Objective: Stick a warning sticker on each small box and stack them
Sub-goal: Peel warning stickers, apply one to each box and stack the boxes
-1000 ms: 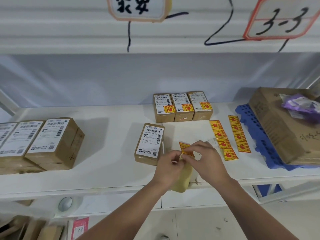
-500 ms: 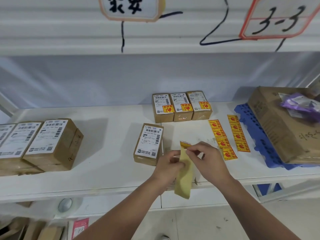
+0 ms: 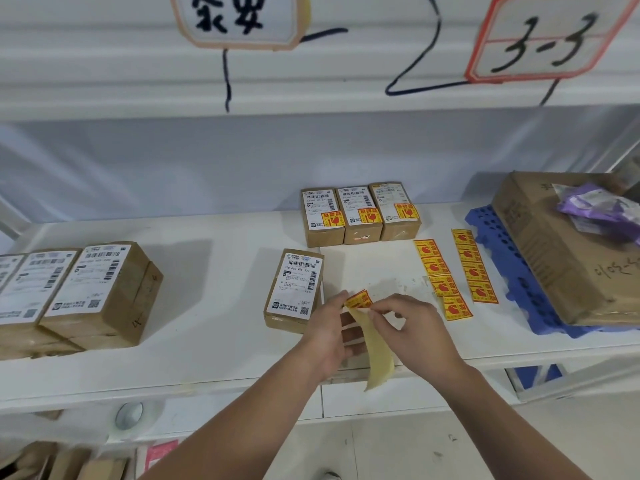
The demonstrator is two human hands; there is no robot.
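2 grips: left hand (image 3: 329,330) fingers pinch curled tan backing (image 3: 375,348), right hand (image 3: 419,327) yellow sticker (image 3: 358,300).

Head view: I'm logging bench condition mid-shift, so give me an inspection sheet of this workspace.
Surface: white shelf, scuffed near the hands.
Job's things: one unstickered box; three stickered boxes in a row behind it; two sticker strips; box pile at left.
Clutter: large carton on blue pallet, purple bag on top.
Grippers: left hand pinches backing strip; right hand pinches sticker.
Cables: nothing seen.
Surroundings: handwritten signs above; tape roll below.
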